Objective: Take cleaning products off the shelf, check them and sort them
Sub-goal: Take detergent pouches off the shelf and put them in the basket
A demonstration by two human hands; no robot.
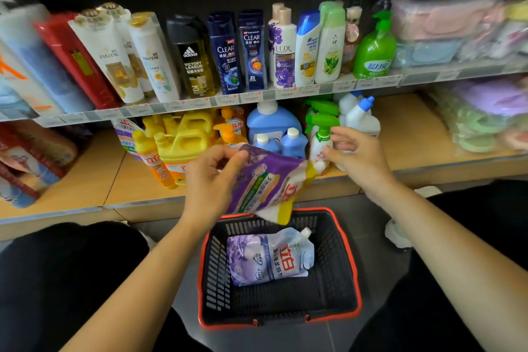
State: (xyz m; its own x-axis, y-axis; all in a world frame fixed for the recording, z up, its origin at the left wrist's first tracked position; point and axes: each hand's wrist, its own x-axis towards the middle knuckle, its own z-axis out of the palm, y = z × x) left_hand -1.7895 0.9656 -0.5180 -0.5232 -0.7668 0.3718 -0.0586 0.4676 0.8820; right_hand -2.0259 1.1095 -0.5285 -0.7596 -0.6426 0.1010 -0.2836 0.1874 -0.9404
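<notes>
Left grip (210, 180): thumb and fingers pinch the top edge of the purple pouch (268, 184), which hangs tilted just right of it, over the black basket (217, 268).
Lavender pouch (268, 258): flat in the basket, directly below.
Right grip (357, 154): fingers spread, holding nothing, possibly brushing the spray bottle (321, 137) just ahead on the lower shelf (414, 148).

A row of bottles fills the top: white Pantene tubes (114, 63), a dark Adidas wash (194, 63), two navy Clear bottles (225, 57), a white Lux bottle (284, 57) and a green pump bottle (374, 48), with a strip of price tags (228, 98) just below them. To the right lie wrapped pastel cloths (445, 20), with a second stack (485, 117) lower down, and red packs (25, 157) lean at far left. Black trousers (57, 280) frame the grey floor (371, 223).
</notes>
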